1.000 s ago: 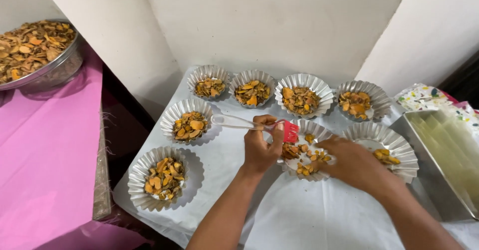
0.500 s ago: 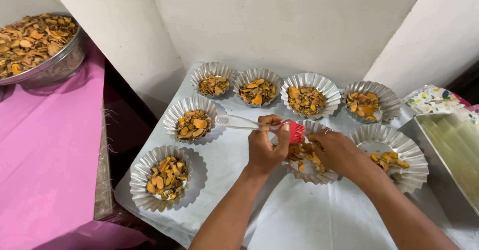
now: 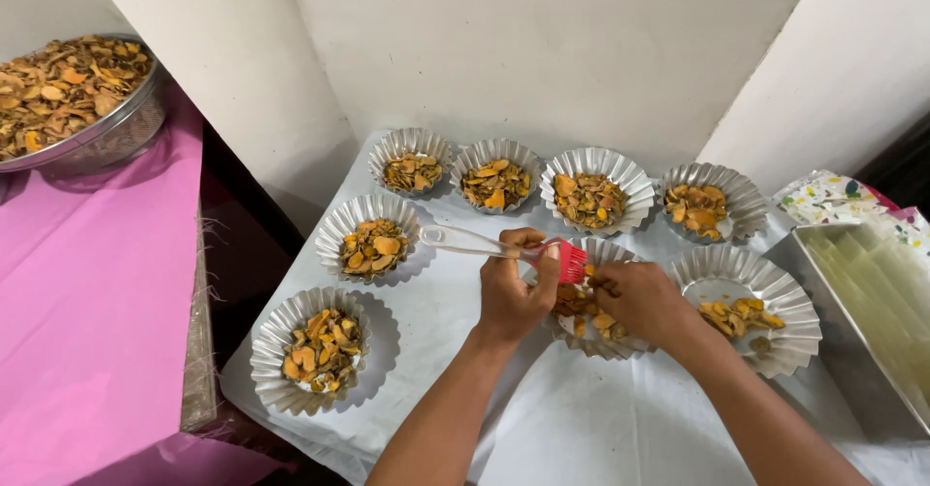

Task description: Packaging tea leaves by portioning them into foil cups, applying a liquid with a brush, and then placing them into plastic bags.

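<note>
A: What are we holding?

B: Silicone pastry brush [image 3: 523, 250]. Red bristle head, clear plastic handle. We've got it lying near horizontal, handle pointing left over the white tabletop [image 3: 455, 350], red head to the right, over the rim of the middle fluted foil cup [image 3: 593, 297].

A: And that cup?

B: Silver, crimped walls, sits upright in the front row. Inside are yellow-orange dried slices [image 3: 579, 304], loose pile, partly hidden under our hands.

A: Contact points?

B: Brush is pinched just behind the red head. Bristles look close to the slices; can't tell if they touch.
</note>
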